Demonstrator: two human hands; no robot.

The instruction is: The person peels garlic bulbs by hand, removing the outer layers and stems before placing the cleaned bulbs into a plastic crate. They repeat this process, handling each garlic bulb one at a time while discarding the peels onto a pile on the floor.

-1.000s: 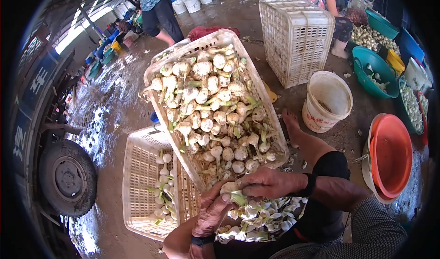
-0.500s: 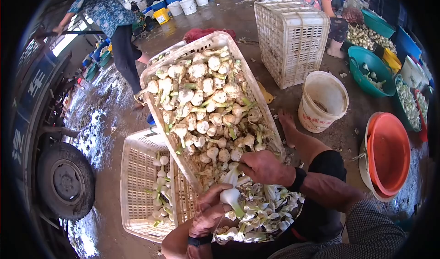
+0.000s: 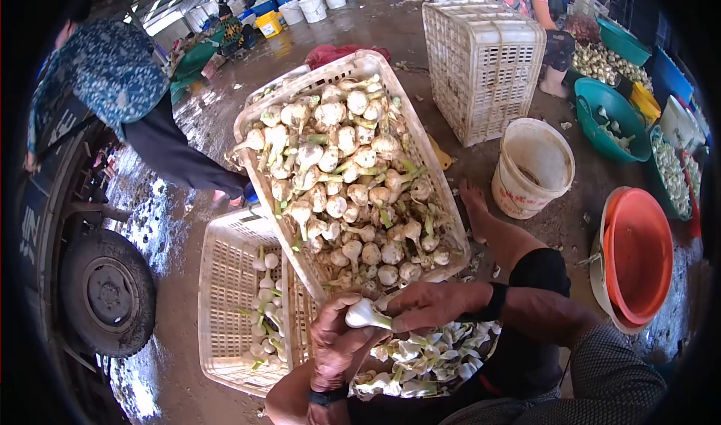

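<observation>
A peeled white garlic bulb (image 3: 363, 314) with its stem pointing right is between my two hands, over my lap. My left hand (image 3: 334, 346) is curled around the bulb end, with the thumb below it. The fingers of my right hand (image 3: 439, 305) are closed at the stem end; their tips are partly hidden. Just beyond my hands, a tilted white crate (image 3: 250, 148) holds many dirty, unpeeled garlic bulbs (image 3: 345, 177). Beneath my hands lies a heap of peeled garlic skins (image 3: 432, 361).
Left of my lap, a lower crate (image 3: 221, 305) holds clean white bulbs. A white bucket (image 3: 533, 169), an upright crate (image 3: 484, 72) and red basins (image 3: 638, 252) stand on the right. A person (image 3: 120, 79) is beside a vehicle wheel (image 3: 109, 293) at left.
My right hand has come down and inward from above the heap to the bulb's stem. The bulb has turned from stem-down to stem-right. The person at left has moved left and nearer.
</observation>
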